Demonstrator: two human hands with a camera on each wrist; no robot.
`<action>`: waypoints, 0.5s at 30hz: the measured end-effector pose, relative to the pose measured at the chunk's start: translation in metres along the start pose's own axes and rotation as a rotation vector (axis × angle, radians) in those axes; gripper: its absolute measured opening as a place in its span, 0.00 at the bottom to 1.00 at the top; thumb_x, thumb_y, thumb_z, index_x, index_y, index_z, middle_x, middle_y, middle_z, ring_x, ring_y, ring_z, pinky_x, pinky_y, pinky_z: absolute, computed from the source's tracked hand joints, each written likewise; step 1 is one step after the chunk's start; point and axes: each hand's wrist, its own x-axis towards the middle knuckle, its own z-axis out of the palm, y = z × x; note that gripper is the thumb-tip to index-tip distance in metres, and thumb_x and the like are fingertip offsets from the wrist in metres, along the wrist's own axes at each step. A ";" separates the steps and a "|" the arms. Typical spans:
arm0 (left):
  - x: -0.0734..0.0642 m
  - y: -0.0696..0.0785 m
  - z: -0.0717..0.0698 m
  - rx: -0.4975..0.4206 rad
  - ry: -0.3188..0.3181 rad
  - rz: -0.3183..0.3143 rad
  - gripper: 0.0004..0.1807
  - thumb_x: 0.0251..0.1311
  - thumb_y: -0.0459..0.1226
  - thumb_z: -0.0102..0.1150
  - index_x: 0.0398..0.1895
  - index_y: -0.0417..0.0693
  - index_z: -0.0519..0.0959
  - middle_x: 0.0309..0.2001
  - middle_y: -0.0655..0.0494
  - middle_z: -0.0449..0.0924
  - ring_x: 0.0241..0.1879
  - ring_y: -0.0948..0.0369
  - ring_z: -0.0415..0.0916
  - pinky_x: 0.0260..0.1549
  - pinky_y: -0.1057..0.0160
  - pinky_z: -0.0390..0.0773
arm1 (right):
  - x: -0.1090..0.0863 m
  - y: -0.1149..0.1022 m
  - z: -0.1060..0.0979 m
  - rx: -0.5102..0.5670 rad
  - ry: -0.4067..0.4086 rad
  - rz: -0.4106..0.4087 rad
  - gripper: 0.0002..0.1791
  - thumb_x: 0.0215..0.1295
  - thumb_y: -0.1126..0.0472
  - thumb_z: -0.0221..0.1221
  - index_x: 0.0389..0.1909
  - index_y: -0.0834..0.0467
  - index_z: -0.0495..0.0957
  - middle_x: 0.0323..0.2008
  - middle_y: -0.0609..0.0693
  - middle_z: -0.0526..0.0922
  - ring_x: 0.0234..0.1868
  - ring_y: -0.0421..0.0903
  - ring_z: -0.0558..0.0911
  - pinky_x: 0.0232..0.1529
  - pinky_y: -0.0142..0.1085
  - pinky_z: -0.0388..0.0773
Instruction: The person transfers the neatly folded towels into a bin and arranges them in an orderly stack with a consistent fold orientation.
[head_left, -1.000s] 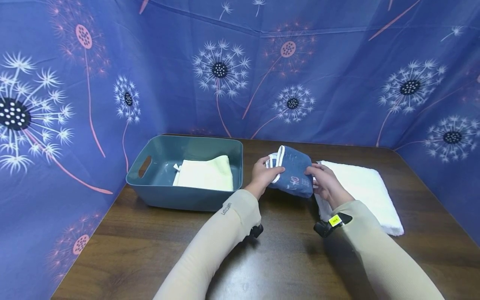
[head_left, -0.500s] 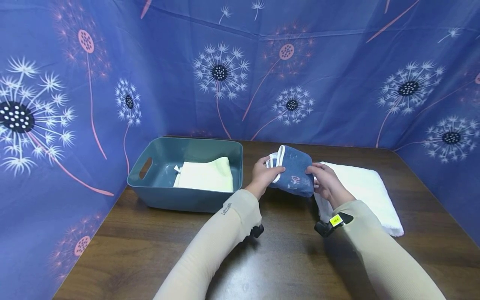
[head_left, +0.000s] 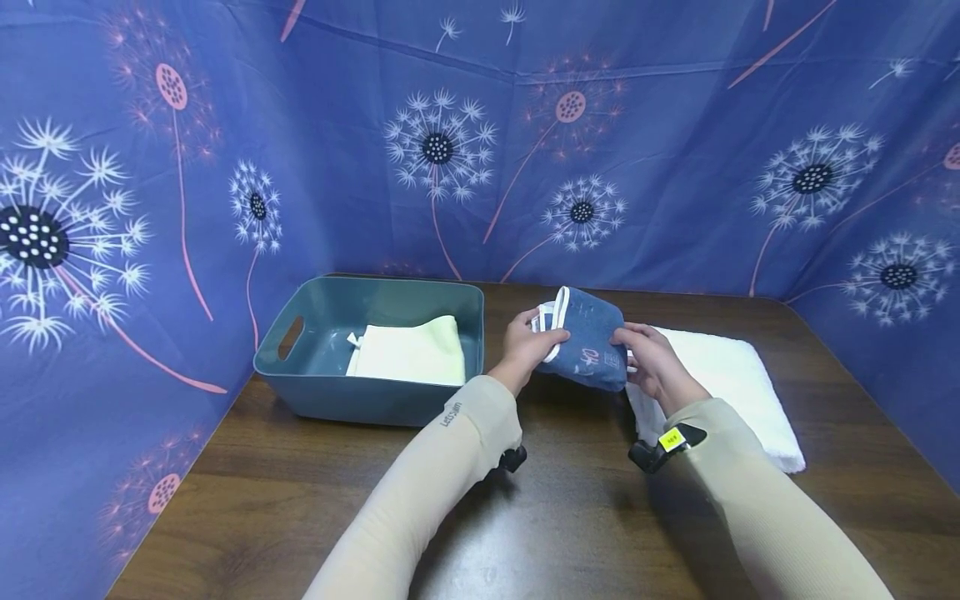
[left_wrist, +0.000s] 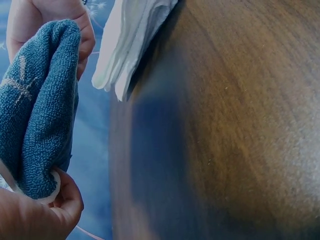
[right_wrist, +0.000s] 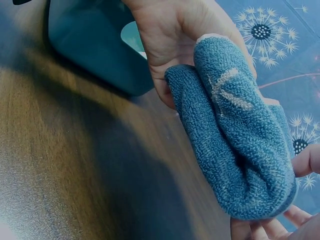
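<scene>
A folded blue towel (head_left: 592,337) with white edging and pink and pale print is held above the table between both hands. My left hand (head_left: 522,346) grips its white-edged side, thumb on the near face. At the opposite folded end, my right hand (head_left: 654,364) pinches the towel, thumb in front and fingers behind. The left wrist view shows the thick fold of the terry cloth (left_wrist: 47,120) with a hand at each end. In the right wrist view the rounded fold (right_wrist: 240,145) hangs over the tabletop.
A teal bin (head_left: 352,400) with a handle hole stands left of the hands, a white and pale yellow cloth (head_left: 408,350) inside. A folded white towel (head_left: 727,392) lies on the wooden table (head_left: 300,500) beside my right hand. A blue dandelion-print curtain (head_left: 495,167) hangs behind.
</scene>
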 end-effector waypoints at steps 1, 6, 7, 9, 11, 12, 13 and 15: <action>0.000 0.001 0.000 -0.004 0.000 -0.002 0.38 0.45 0.37 0.71 0.63 0.45 0.68 0.48 0.47 0.74 0.42 0.57 0.74 0.43 0.62 0.77 | 0.000 0.000 0.000 -0.001 0.000 -0.001 0.37 0.62 0.60 0.51 0.70 0.59 0.48 0.67 0.60 0.50 0.57 0.56 0.63 0.58 0.50 0.64; 0.000 0.003 -0.001 -0.014 -0.003 -0.014 0.37 0.46 0.37 0.71 0.63 0.44 0.68 0.48 0.47 0.74 0.42 0.58 0.74 0.43 0.62 0.77 | -0.001 -0.003 0.000 0.002 0.005 0.005 0.37 0.62 0.60 0.50 0.71 0.59 0.46 0.69 0.60 0.48 0.63 0.59 0.59 0.60 0.52 0.62; 0.000 0.004 -0.001 -0.014 -0.004 -0.013 0.38 0.46 0.37 0.71 0.63 0.44 0.68 0.48 0.47 0.74 0.42 0.58 0.74 0.43 0.62 0.77 | -0.001 -0.003 0.000 -0.001 0.007 0.006 0.37 0.63 0.60 0.50 0.71 0.59 0.46 0.69 0.60 0.48 0.63 0.59 0.59 0.60 0.52 0.62; -0.001 0.005 -0.001 -0.014 -0.004 -0.012 0.37 0.46 0.36 0.71 0.63 0.44 0.68 0.49 0.47 0.74 0.42 0.58 0.74 0.43 0.62 0.77 | -0.002 -0.004 0.000 -0.002 0.007 0.004 0.37 0.63 0.60 0.50 0.71 0.59 0.46 0.69 0.60 0.48 0.62 0.59 0.60 0.60 0.51 0.62; -0.001 0.007 -0.001 -0.011 -0.003 -0.007 0.38 0.45 0.36 0.71 0.63 0.45 0.68 0.49 0.47 0.74 0.43 0.58 0.74 0.42 0.62 0.77 | -0.003 -0.004 0.000 0.000 0.004 -0.001 0.37 0.62 0.60 0.50 0.71 0.59 0.46 0.69 0.60 0.48 0.60 0.58 0.61 0.59 0.50 0.63; -0.002 0.008 -0.001 -0.012 -0.002 -0.007 0.38 0.45 0.36 0.71 0.63 0.45 0.68 0.49 0.47 0.74 0.43 0.58 0.75 0.42 0.62 0.77 | -0.003 -0.005 0.000 0.001 0.003 -0.004 0.37 0.62 0.60 0.50 0.71 0.59 0.46 0.68 0.60 0.49 0.60 0.57 0.62 0.59 0.50 0.64; -0.002 0.009 -0.001 -0.013 -0.001 -0.005 0.38 0.45 0.36 0.71 0.63 0.45 0.68 0.48 0.47 0.74 0.42 0.58 0.75 0.42 0.62 0.77 | -0.003 -0.005 0.000 0.001 0.002 -0.008 0.37 0.62 0.60 0.50 0.71 0.59 0.46 0.68 0.60 0.49 0.59 0.56 0.62 0.59 0.50 0.64; -0.003 0.010 -0.001 -0.011 0.002 -0.005 0.37 0.45 0.36 0.71 0.63 0.45 0.68 0.48 0.47 0.75 0.42 0.58 0.75 0.41 0.63 0.77 | -0.003 -0.005 0.000 0.005 0.003 -0.012 0.37 0.62 0.60 0.50 0.71 0.59 0.46 0.67 0.60 0.49 0.58 0.56 0.63 0.58 0.50 0.64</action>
